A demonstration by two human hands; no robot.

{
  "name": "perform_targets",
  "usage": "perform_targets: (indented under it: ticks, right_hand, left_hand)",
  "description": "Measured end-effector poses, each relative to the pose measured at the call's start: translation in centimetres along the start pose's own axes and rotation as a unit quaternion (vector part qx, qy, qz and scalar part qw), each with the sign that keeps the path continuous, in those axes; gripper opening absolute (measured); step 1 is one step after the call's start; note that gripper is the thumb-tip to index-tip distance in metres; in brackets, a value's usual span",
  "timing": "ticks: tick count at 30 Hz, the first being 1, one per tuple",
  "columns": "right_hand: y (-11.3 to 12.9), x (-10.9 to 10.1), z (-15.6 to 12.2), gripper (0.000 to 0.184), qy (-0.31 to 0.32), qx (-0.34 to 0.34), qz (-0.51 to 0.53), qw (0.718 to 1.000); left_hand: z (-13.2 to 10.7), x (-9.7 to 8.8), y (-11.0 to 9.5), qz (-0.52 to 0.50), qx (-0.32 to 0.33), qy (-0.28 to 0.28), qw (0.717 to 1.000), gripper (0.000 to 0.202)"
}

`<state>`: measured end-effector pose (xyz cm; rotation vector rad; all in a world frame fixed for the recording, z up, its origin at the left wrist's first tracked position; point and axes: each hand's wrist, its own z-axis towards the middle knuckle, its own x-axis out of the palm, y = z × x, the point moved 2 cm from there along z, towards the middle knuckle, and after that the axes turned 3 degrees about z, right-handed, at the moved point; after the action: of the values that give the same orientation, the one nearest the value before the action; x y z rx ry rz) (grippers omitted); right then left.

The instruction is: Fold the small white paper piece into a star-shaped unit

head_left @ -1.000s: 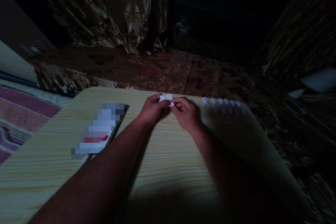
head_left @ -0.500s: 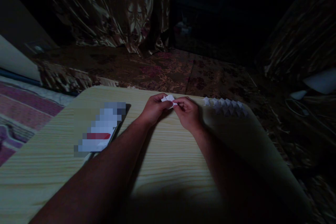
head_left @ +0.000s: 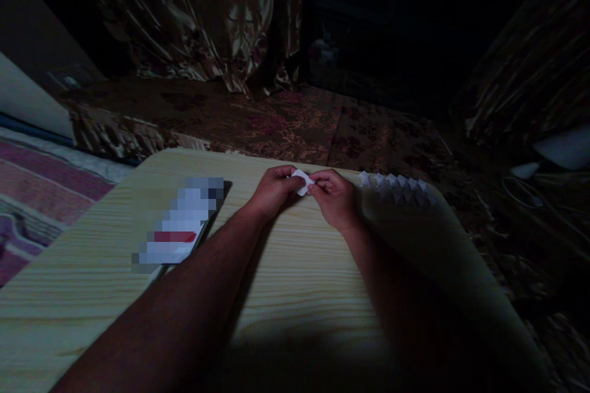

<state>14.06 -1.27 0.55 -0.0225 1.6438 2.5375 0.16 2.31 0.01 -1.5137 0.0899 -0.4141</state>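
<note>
Between my two hands, over the far part of the wooden table [head_left: 286, 288], is a small folded white paper [head_left: 300, 182]. My left hand [head_left: 275, 190] grips its left side, with the thumb lying across the front. At its right edge my right hand [head_left: 335, 195] pinches the paper between thumb and fingers. Parts of the fold are hidden behind the fingers. To the right of my right hand, several small folded white paper pieces [head_left: 400, 184], pointed like stars, stand in rows near the table's far right corner.
A flat, blurred-out device with a lit screen [head_left: 179, 221] lies left of my left forearm. Beyond the table are a patterned cloth-covered ledge [head_left: 276, 120] and curtains [head_left: 249, 12]. A striped bedcover [head_left: 32, 184] lies to the left, and a white cable [head_left: 520, 187] to the right.
The paper has turned in my fingers: its pointed outline has given way to a flatter, squarer face. Both hands stay almost in the same place, still on it.
</note>
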Motion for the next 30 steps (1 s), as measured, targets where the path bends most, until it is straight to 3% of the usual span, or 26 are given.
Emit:
perform_targets:
  ticks: [8, 18, 30]
  right_hand:
    - [-0.2, -0.2, 0.0, 0.013, 0.009, -0.002, -0.018, 1.000]
    - [0.1, -0.6, 0.2, 0.011, 0.056, 0.016, 0.015, 0.998]
    - [-0.3, -1.7, 0.8, 0.025, 0.130, 0.091, 0.109, 0.981]
  left_hand:
    - [-0.2, 0.4, -0.6, -0.025, -0.011, -0.018, 0.999, 0.014]
    - [0.0, -0.1, -0.3, -0.022, -0.035, 0.015, 0.999, 0.012]
    - [-0.3, 0.0, -0.8, 0.028, -0.040, 0.079, 0.996, 0.009]
